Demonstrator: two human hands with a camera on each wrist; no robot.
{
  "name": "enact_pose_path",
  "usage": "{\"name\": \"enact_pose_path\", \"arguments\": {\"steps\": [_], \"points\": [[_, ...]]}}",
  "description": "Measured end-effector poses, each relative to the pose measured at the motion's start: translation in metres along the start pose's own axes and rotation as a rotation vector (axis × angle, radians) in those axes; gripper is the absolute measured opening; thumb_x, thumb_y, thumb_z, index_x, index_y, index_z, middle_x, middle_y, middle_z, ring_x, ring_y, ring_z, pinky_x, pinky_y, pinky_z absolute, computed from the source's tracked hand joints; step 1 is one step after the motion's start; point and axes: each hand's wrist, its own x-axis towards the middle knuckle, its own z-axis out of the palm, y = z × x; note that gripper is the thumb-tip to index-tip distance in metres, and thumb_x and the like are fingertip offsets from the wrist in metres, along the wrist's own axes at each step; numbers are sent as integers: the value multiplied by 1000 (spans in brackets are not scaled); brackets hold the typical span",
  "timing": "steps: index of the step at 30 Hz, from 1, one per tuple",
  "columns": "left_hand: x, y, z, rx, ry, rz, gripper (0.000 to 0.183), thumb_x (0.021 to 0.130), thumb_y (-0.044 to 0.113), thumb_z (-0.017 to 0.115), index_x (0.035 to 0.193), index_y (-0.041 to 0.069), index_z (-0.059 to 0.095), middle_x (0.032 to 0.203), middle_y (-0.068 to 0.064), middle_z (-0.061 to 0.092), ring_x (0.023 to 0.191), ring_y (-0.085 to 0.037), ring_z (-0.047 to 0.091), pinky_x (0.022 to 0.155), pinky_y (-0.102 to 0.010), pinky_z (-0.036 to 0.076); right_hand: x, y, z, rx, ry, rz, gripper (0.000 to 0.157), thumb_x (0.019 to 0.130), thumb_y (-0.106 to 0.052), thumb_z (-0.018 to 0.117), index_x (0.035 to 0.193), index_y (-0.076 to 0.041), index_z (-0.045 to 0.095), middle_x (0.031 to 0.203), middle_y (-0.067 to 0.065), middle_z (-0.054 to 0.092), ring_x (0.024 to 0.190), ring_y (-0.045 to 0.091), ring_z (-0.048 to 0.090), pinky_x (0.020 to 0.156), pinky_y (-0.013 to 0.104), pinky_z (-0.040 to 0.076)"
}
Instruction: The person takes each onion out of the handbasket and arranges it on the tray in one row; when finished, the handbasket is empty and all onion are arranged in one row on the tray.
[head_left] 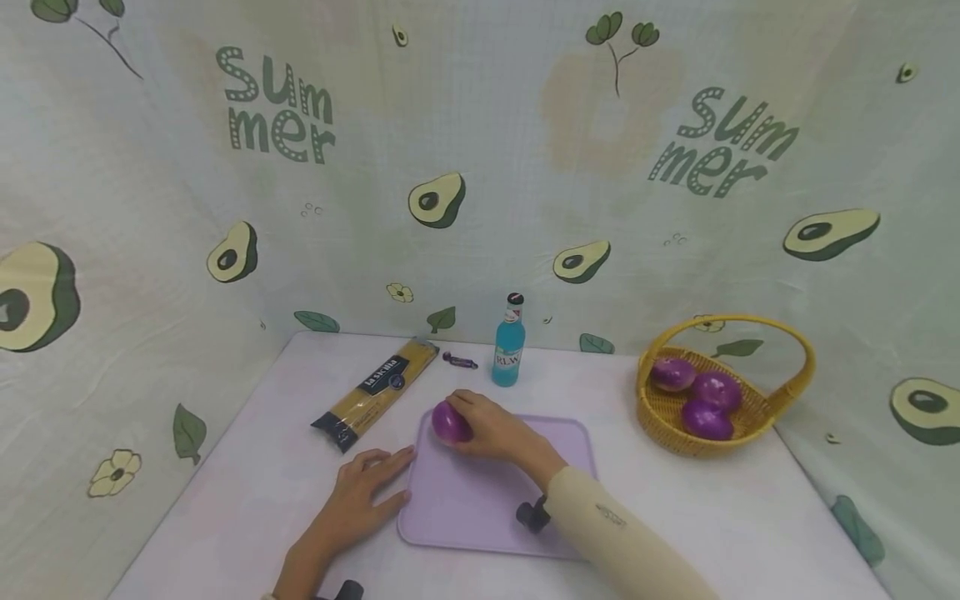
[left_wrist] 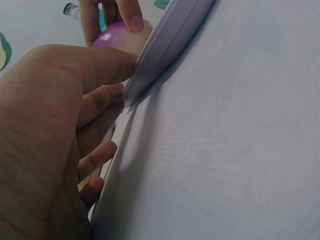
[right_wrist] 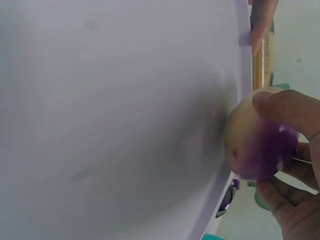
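My right hand [head_left: 487,427] holds a purple onion [head_left: 450,422] at the back left corner of the lilac tray [head_left: 480,508]. In the right wrist view, the thumb lies on the onion's cream side [right_wrist: 242,132] and the fingers on its purple side. My left hand [head_left: 367,496] is at the tray's left edge, fingers extended and spread. The left wrist view has its thumb and fingertips [left_wrist: 117,92] right at the tray's rim [left_wrist: 170,50]. Behind that rim, part of the onion [left_wrist: 112,37] shows beneath the right hand's fingers.
A yellow wicker basket [head_left: 651,421] with a tall handle holds several purple onions [head_left: 707,419] at the right. Behind the tray stand a blue bottle [head_left: 508,346] and a small purple-wrapped candy [head_left: 460,361]. A pack of spaghetti [head_left: 382,387] lies diagonally at the back left.
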Motion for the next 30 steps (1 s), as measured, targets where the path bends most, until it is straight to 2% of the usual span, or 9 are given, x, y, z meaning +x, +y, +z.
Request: {"name": "enact_pose_path", "arguments": {"steps": [12, 18, 25, 30], "points": [[-1, 4, -1, -13, 46, 25, 58, 92, 44, 69, 147, 33, 52, 143, 16, 55, 132, -23, 41, 106, -54, 27, 8, -3, 2, 2, -12, -1, 75, 85, -26, 82, 147, -4, 47, 149, 14, 46, 135, 27, 47, 108, 36, 43], [0, 5, -2, -8, 21, 2, 59, 92, 46, 68, 148, 35, 50, 144, 18, 53, 134, -22, 39, 108, -53, 27, 11, -6, 2, 6, -7, -1, 75, 86, -27, 81, 147, -3, 46, 150, 15, 45, 136, 28, 46, 108, 37, 43], [3, 7, -4, -7, 19, 18, 58, 93, 45, 67, 148, 33, 51, 144, 16, 54, 133, -23, 39, 108, -55, 26, 14, -6, 4, 21, -17, 35, 76, 88, -27, 79, 150, -5, 42, 153, 14, 42, 138, 28, 44, 109, 37, 41], [1, 8, -5, -2, -6, -5, 58, 94, 47, 65, 148, 33, 50, 142, 15, 55, 134, -23, 39, 109, -56, 27, 16, -8, 10, 43, -23, 52, 77, 90, -27, 78, 152, -4, 38, 155, 15, 39, 140, 28, 41, 111, 39, 39]]}}
